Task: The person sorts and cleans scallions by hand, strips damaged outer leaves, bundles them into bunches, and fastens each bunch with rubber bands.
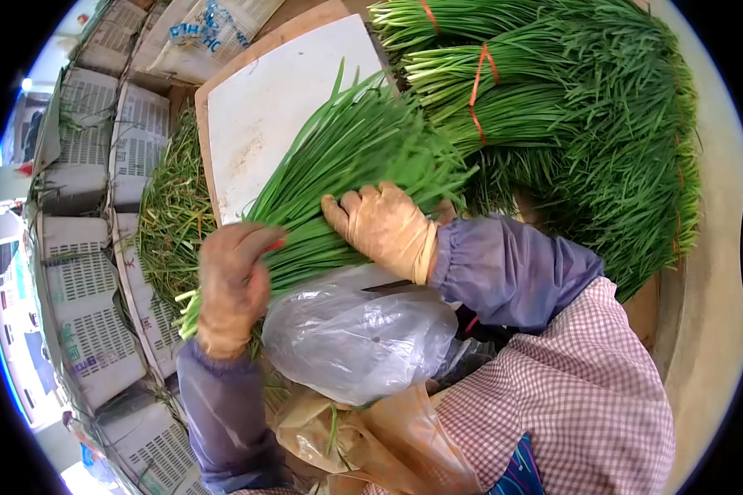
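A loose bunch of long green leafy stalks (pixel 330 157) lies slanting over a white board (pixel 252 107), its pale cut ends at the lower left. My left hand (pixel 231 285), in a tan glove, is wrapped round the bunch near those ends; a bit of red shows at its fingertips. Across the middle of the stalks lies my right hand (pixel 384 231), also gloved, its fingers curled over them. The leafy tips at the right are blurred. Below the bunch, a clear plastic bag (pixel 359 338) rests near my lap.
Tied bundles with red bands (pixel 504 78) are stacked at the upper right, beside more leafy greens (pixel 627 140). Trimmed scraps (pixel 177 214) are heaped left of the board. White plastic crates (pixel 87 322) line the left side. A brown plastic sheet (pixel 388 437) lies over my lap.
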### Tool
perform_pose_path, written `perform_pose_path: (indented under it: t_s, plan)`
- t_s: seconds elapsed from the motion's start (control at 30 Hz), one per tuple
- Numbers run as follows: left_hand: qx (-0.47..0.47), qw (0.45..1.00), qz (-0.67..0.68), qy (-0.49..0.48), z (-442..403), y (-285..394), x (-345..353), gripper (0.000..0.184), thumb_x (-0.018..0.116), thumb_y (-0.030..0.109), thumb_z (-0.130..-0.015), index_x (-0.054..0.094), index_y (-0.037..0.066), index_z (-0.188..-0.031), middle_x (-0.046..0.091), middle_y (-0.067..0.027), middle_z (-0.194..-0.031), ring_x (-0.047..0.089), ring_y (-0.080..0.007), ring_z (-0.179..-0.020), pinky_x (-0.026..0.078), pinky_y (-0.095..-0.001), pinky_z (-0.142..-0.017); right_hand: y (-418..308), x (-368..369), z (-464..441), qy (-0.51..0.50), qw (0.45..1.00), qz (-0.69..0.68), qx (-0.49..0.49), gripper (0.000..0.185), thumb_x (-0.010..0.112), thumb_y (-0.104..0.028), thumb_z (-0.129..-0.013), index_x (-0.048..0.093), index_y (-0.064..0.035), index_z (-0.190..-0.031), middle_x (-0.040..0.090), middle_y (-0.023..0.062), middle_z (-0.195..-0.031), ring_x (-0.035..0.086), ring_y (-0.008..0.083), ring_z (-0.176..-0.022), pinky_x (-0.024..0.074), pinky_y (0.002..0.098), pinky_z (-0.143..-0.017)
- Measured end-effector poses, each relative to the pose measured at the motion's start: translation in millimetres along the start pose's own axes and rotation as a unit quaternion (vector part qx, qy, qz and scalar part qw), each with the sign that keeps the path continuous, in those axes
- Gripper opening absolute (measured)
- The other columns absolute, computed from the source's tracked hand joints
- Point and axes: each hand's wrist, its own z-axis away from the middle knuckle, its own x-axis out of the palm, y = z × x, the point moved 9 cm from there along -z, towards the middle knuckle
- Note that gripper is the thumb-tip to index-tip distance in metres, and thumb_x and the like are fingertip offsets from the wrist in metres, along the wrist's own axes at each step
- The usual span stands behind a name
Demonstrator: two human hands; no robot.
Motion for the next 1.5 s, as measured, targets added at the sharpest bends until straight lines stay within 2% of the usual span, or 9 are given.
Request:
perform_pose_path:
  t_s: [0.07,0.23,0.3,0.5,0.6,0.7,0.77,1.03,1.5]
  plan:
    - [-0.001,0.997,0.067,-0.029,-11,-4,18,0.033,0.050,-0.009,-0.071,0.064,0.006,-0.097,0.062,-0.0110,-0.099,0.058,-0.0271,-0.095,0.033,-0.0477,-0.096,-3,9,0,-0.049,0.999,0.013,-0.003,0.017,0.052,-0.016,-0.081,0.059,-0.0079,-0.094,0.063,0.0045,-0.078,0.064,0.0201,-0.069,0.0465,0.0334,-0.063]
    - [-0.035,0.999,-0.031,-0.025,-16,-27,40,0.026,0.057,-0.003,-0.078,0.066,0.011,-0.098,0.065,-0.0047,-0.103,0.059,-0.0248,-0.099,0.030,-0.0496,-0.099,-5,6,20,-0.082,0.997,-0.005,0.009,0.014,0.053,-0.014,-0.080,0.060,-0.0076,-0.090,0.060,0.0041,-0.076,0.064,0.0172,-0.067,0.0467,0.0308,-0.058]
    - [-0.046,0.997,-0.054,-0.023,-12,-33,45,0.023,0.061,0.002,-0.079,0.066,0.013,-0.098,0.065,-0.0039,-0.103,0.059,-0.0260,-0.103,0.029,-0.0497,-0.100,-19,7,33,-0.092,0.995,0.026,-0.033,0.024,0.055,-0.016,-0.075,0.059,-0.0076,-0.098,0.057,0.0017,-0.072,0.061,0.0150,-0.062,0.0473,0.0276,-0.054]
    - [-0.093,0.994,-0.045,-0.044,-6,-36,49,0.030,0.067,0.011,-0.076,0.065,0.014,-0.106,0.061,-0.0051,-0.115,0.052,-0.0298,-0.118,0.025,-0.0550,-0.104,-12,-3,43,-0.064,0.996,-0.059,0.011,0.031,0.055,-0.016,-0.073,0.058,-0.0067,-0.103,0.057,0.0025,-0.076,0.062,0.0156,-0.063,0.0493,0.0285,-0.057]
    - [-0.098,0.989,-0.057,-0.092,-2,-37,56,0.035,0.068,0.016,-0.074,0.065,0.016,-0.109,0.055,-0.0052,-0.126,0.045,-0.0311,-0.124,0.020,-0.0595,-0.107,12,-13,41,-0.142,0.950,-0.278,0.026,0.043,0.067,-0.023,-0.077,0.056,-0.0058,-0.115,0.061,0.0122,-0.088,0.064,0.0248,-0.070,0.0522,0.0329,-0.063]
    - [-0.098,0.988,-0.080,-0.090,-1,-36,56,0.034,0.068,0.016,-0.075,0.066,0.018,-0.109,0.053,-0.0052,-0.128,0.043,-0.0306,-0.127,0.018,-0.0601,-0.107,81,-41,29,0.054,0.890,-0.440,0.108,0.027,0.067,-0.018,-0.082,0.064,-0.0040,-0.106,0.064,0.0097,-0.092,0.062,0.0203,-0.074,0.0493,0.0276,-0.067]
    - [-0.098,0.988,-0.079,-0.091,0,-38,57,0.034,0.068,0.016,-0.075,0.066,0.019,-0.108,0.052,-0.0056,-0.130,0.042,-0.0308,-0.128,0.017,-0.0605,-0.107,130,-34,23,0.105,0.838,-0.471,0.255,0.019,0.066,-0.017,-0.082,0.066,-0.0024,-0.094,0.065,0.0132,-0.086,0.063,0.0271,-0.080,0.0496,0.0314,-0.070]
    - [-0.113,0.984,-0.087,-0.110,0,-42,62,0.034,0.067,0.019,-0.075,0.065,0.021,-0.109,0.045,-0.0078,-0.137,0.037,-0.0323,-0.131,0.015,-0.0629,-0.106,178,28,-31,0.035,0.939,-0.295,0.173,0.020,0.064,-0.021,-0.084,0.068,-0.0066,-0.097,0.065,0.0140,-0.090,0.061,0.0305,-0.087,0.0475,0.0377,-0.075]
    - [-0.134,0.979,-0.083,-0.126,2,-49,66,0.037,0.067,0.020,-0.075,0.063,0.021,-0.112,0.040,-0.0110,-0.141,0.031,-0.0361,-0.134,0.013,-0.0622,-0.107,156,51,-59,-0.092,0.948,-0.275,0.134,0.025,0.064,-0.025,-0.084,0.067,-0.0116,-0.105,0.066,0.0136,-0.094,0.062,0.0322,-0.088,0.0493,0.0407,-0.076]
